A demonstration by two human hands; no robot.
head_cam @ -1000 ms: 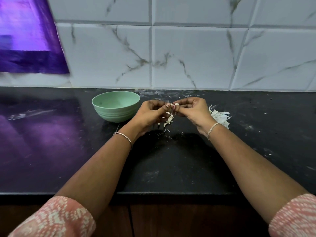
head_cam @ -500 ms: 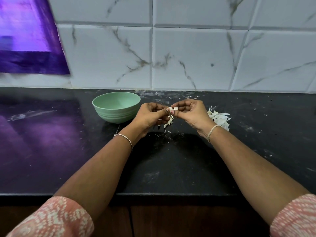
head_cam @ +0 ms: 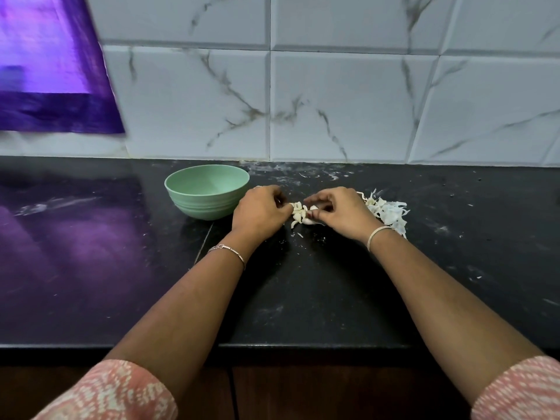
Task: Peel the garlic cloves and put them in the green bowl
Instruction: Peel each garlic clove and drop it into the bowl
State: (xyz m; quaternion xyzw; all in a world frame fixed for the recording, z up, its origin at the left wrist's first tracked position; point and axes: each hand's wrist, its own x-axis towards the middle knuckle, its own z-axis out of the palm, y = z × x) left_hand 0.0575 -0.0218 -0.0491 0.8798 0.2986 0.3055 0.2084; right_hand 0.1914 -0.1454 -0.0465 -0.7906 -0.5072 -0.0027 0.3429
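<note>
Your left grip (head_cam: pixel 260 215) and right grip (head_cam: pixel 341 215) meet just above the middle of the frame, low over the black bench (head_cam: pixel 303 298). Between them sits a small pale bunch of garlic (head_cam: pixel 298 212), cloves and loose skin together, resting on or just above the bench; you cannot tell which. Your left grip is curled, its fingertips closed on the left end of the garlic. Your right grip pinches the right end between thumb and bent fingers.

The green bowl (head_cam: pixel 206 207) stands upright on the bench just left of your left grip, near it but not clearly touching. The part of its inside that faces you shows only smooth green wall; the near bottom is hidden by the rim.

A heap of white peelings (head_cam: pixel 389 213) lies on the bench just right of your right grip, partly behind the wrist. Small white flecks are scattered around the hands and along the back edge.

A thin bracelet (head_cam: pixel 227 249) circles your left wrist and a pale band (head_cam: pixel 378 234) your right. A purple sheet (head_cam: pixel 45 71) hangs at the upper left against the marbled tile wall (head_cam: pixel 333 101).
</note>
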